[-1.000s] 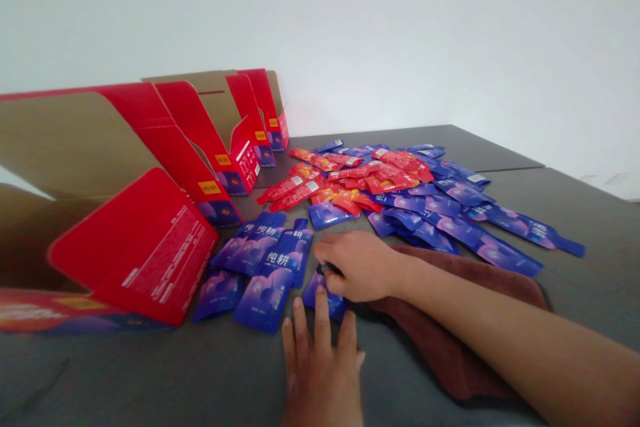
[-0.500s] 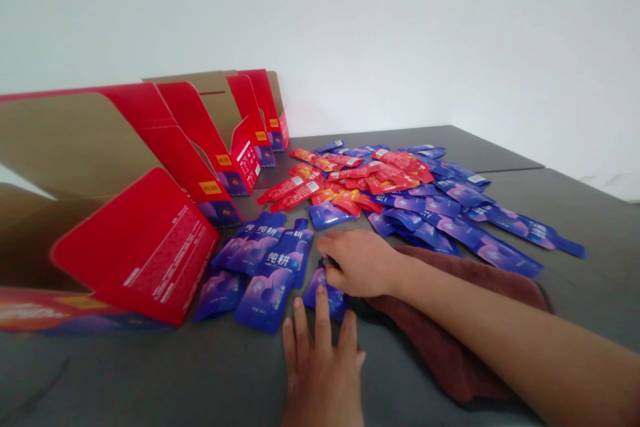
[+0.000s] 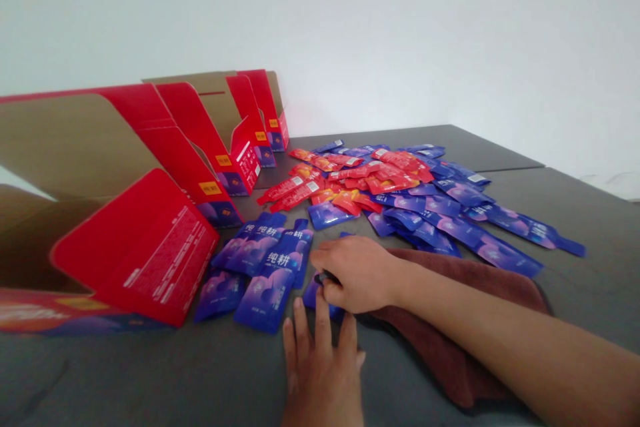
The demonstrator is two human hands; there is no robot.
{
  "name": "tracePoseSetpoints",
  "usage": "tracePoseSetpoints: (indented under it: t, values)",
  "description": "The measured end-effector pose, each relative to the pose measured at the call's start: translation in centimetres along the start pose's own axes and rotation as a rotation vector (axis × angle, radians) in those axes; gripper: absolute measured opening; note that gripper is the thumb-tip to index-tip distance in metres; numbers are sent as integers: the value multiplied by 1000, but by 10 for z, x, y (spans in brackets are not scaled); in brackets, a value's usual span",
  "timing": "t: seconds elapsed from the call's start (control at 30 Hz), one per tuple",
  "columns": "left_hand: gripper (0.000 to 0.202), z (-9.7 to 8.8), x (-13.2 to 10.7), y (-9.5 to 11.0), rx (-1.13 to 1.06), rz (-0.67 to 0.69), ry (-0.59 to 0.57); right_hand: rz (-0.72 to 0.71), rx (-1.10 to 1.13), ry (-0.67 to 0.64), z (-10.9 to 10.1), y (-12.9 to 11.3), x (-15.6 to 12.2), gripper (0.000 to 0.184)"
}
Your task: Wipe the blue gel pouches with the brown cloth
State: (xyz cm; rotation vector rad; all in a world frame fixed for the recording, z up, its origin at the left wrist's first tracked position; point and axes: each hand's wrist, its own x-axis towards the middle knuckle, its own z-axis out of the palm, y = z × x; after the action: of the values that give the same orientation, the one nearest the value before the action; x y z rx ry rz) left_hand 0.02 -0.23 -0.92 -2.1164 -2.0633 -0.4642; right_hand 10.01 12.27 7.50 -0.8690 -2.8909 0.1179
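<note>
My right hand (image 3: 357,273) rests on a blue sachet (image 3: 314,295) near the table's front, fingers curled round a small dark object I cannot make out. My left hand (image 3: 323,367) lies flat on the table just below, fingers stretched out, fingertips touching that sachet's lower edge. To the left lies a small group of blue sachets (image 3: 267,260). My right forearm crosses a dark red cloth (image 3: 450,340).
A big heap of red sachets (image 3: 360,177) and blue sachets (image 3: 450,213) covers the dark grey table (image 3: 150,380) further back. Several open red cardboard boxes (image 3: 140,240) stand along the left, the nearest one close to my left hand.
My right hand has shifted slightly toward me over the blue sachet. The left hand has stayed put.
</note>
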Motion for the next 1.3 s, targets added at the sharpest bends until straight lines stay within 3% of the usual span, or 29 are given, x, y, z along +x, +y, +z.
tracePoseSetpoints:
  t: [0.37, 0.73, 0.87, 1.1, 1.3]
  values:
    - [40, 2, 0, -3, 19, 38, -13, 323, -173, -48, 2, 21, 6, 27]
    - [31, 2, 0, -1, 4, 10, -10, 18, 4, -59, -4, -6, 0, 25]
    - [30, 1, 1, 1, 8, 2, 1, 88, -15, -52, -3, -5, 2, 25]
    - [36, -1, 2, 1, -7, -3, -11, 302, -146, -32, 1, 20, 5, 26]
    - [36, 0, 1, -2, -13, 12, -24, 90, -59, -24, -1, 11, 3, 23]
